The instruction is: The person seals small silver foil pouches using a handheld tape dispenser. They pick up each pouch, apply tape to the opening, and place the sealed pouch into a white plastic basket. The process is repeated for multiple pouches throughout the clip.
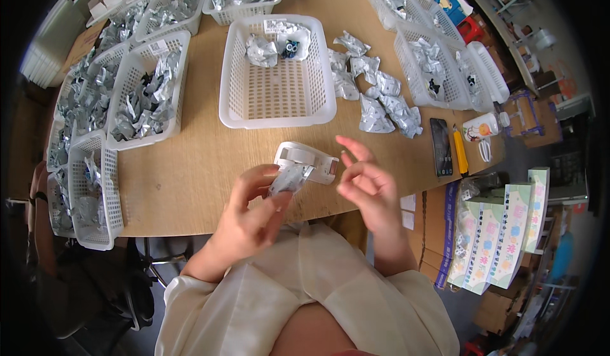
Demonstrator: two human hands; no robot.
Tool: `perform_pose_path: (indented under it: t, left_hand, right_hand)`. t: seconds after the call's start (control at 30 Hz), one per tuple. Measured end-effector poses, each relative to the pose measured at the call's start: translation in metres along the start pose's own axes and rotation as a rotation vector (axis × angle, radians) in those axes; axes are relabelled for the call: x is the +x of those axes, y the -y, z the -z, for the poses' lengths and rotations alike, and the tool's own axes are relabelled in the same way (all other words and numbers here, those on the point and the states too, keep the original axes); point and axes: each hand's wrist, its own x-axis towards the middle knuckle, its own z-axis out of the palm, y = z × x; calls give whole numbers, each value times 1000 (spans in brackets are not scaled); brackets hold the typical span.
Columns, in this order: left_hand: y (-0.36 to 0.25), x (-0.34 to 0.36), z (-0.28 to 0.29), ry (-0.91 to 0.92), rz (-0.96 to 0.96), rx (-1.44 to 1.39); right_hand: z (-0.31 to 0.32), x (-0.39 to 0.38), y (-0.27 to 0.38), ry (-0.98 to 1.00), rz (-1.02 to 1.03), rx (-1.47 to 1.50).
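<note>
My left hand (254, 211) is closed round a silver foil packet (291, 179), tilted up at the table's near edge. Just beyond it, partly covered by the packet, lies a white tape dispenser (325, 165). To the right of the dispenser, my right hand (370, 188) is raised with its fingers bent and apart; I see nothing in them. Farther off stands a white perforated basket (277, 118), with a foil packet (260, 50) and some small dark parts with rings (290, 49) at its far end. Several crumpled foil packets (375, 83) lie right of the basket.
More white baskets of foil pieces (116, 141) line the left side and back. Others (414, 99) stand at the far right. A phone (441, 146), a yellow cutter (460, 149), a white bottle (483, 127) and a coiled white cable (485, 150) lie at the right edge.
</note>
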Motion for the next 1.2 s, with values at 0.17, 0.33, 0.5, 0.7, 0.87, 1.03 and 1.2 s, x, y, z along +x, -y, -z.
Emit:
perform_pose_path:
  t: [0.17, 0.33, 0.5, 0.7, 0.87, 1.03, 1.2]
  left_hand:
    - [-2, 7, -2, -95, -290, 436]
    - [-5, 9, 1, -126, -358, 519]
    - [-7, 8, 1, -142, -345, 482]
    - [-11, 12, -12, -339, -40, -215]
    - [14, 4, -14, -309, 379, -1026]
    - [20, 6, -12, -247, 405, -1019]
    - [35, 3, -5, -244, 400, -873]
  right_hand:
    - [-32, 16, 2, -39, 69, -95]
    - [-37, 23, -11, -57, 25, -50]
    - [-41, 24, -22, -83, -27, 108]
    - [-61, 24, -38, -125, 296, 121]
    - [-57, 15, -34, -70, 216, 137]
    - [-36, 25, -28, 78, 32, 155]
    - [-8, 32, -33, -173, 227, -158]
